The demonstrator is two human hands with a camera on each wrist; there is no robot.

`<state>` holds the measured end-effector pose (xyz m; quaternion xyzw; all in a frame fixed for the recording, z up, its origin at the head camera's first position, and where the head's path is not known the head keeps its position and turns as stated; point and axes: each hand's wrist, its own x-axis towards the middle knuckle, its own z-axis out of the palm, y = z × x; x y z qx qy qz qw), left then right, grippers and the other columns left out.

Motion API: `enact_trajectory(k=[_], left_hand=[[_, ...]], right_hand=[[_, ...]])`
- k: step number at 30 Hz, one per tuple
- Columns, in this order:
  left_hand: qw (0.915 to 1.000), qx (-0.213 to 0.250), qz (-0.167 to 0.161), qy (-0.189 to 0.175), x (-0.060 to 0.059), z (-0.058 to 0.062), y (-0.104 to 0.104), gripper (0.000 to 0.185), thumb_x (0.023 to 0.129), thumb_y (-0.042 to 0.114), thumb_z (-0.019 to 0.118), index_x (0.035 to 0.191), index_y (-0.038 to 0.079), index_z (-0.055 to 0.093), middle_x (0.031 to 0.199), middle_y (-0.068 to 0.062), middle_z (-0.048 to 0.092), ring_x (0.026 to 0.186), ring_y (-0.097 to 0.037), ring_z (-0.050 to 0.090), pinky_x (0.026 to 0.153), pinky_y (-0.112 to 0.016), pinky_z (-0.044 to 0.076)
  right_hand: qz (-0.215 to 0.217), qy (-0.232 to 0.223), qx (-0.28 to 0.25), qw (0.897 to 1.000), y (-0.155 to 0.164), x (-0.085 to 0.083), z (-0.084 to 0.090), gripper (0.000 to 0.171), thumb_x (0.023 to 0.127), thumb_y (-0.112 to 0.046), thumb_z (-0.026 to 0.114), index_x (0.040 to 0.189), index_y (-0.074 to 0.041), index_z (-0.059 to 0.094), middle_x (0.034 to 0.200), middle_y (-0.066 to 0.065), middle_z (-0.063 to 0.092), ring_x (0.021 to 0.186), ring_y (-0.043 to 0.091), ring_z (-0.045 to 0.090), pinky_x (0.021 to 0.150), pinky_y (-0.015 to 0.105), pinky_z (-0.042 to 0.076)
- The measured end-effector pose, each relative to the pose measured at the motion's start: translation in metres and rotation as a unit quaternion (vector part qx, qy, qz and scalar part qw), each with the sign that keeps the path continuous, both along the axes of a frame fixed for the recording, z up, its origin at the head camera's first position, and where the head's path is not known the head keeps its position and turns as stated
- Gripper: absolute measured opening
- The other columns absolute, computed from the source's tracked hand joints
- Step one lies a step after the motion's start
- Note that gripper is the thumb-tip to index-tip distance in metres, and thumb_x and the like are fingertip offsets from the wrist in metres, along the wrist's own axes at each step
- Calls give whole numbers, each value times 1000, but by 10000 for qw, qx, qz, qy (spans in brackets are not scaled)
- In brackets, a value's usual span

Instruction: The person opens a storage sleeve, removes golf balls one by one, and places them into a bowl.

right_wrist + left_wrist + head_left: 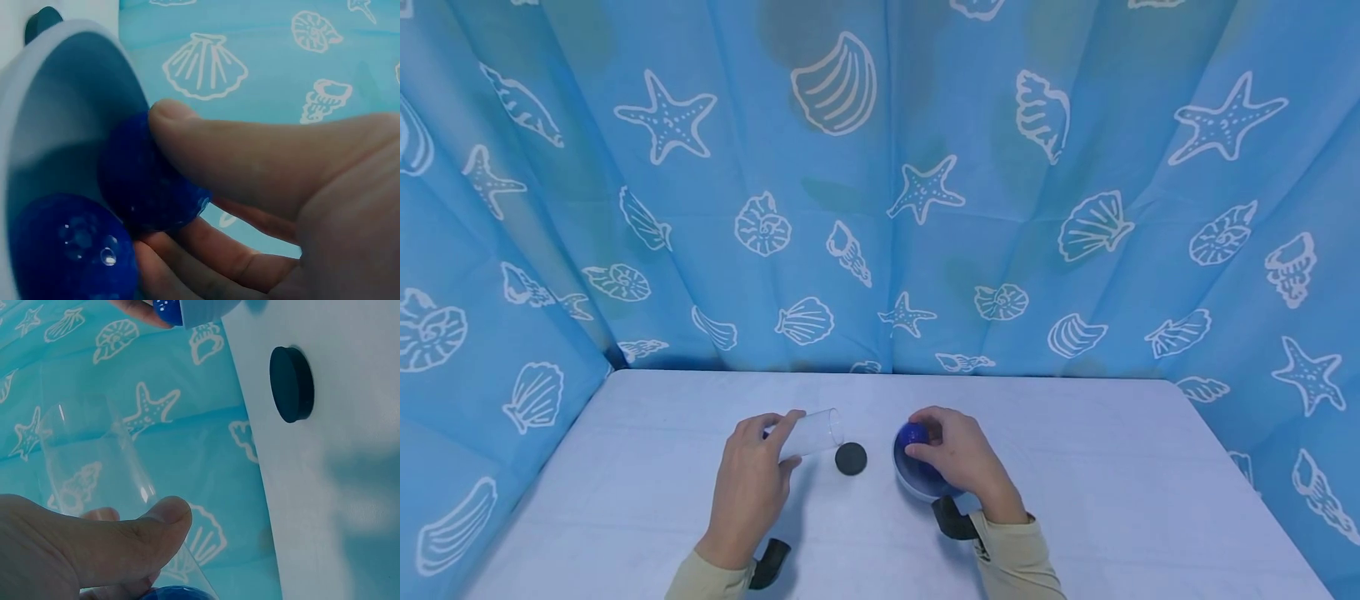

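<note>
My left hand (752,483) grips a clear plastic tube (811,434), held nearly level just above the table with its open end facing right; the left wrist view shows my thumb (125,540) across the tube's wall (100,456), with a blue ball (175,592) at the frame's bottom edge. A black round cap (851,458) (291,384) lies on the table just right of the tube. My right hand (958,458) pinches a dark blue glittery ball (913,437) (147,181) over a white bowl (917,487) (56,100). Another blue ball (69,250) sits inside the bowl.
The white table (1075,467) is enclosed on three sides by a blue curtain (880,208) printed with shells and starfish. Black wrist straps (953,518) show on both arms.
</note>
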<state>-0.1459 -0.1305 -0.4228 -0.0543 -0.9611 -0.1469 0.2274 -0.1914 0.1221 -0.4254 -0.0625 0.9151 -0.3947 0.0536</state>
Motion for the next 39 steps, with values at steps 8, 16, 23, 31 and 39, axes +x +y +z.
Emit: enact_trajectory(k=[8,16,23,31,39], left_hand=[[10000,5,-23,27,0,0,1,64,68,1,91,127,11,68,116,-19,66,112,-37,60,99,-53,51],[10000,10,-5,-13,1,1,0,63,69,1,91,127,11,67,116,-19,66,113,-38,59,99,-53,50],[10000,-26,-1,-21,1,0,0,64,69,1,91,128,11,67,117,-19,66,113,-38,59,99,-53,50],[10000,-10,-21,-41,0,0,0,64,70,2,91,129,11,67,117,-19,66,113,-37,59,99,-53,50],[9999,7,-102,66,0,-1,0,64,69,1,91,127,11,68,116,-19,66,112,-37,60,98,-53,51]], right_hand=[[0,38,281,9996,-1,0,-5,35,88,-13,78,122,-8,67,124,12,66,119,32,60,100,53,51],[-32,-125,495,9987,-4,1,-7,38,87,-11,78,123,-8,67,127,14,65,122,36,58,101,56,49],[10,-172,607,9980,-4,1,-8,39,87,-10,79,123,-6,67,127,16,64,122,37,58,101,57,49],[5,-292,733,9969,-3,0,-8,38,85,-7,79,121,-7,67,126,15,64,118,35,59,99,56,51],[-79,-468,696,9964,-4,0,-5,40,82,-5,82,119,-8,68,125,14,65,116,34,60,98,55,51]])
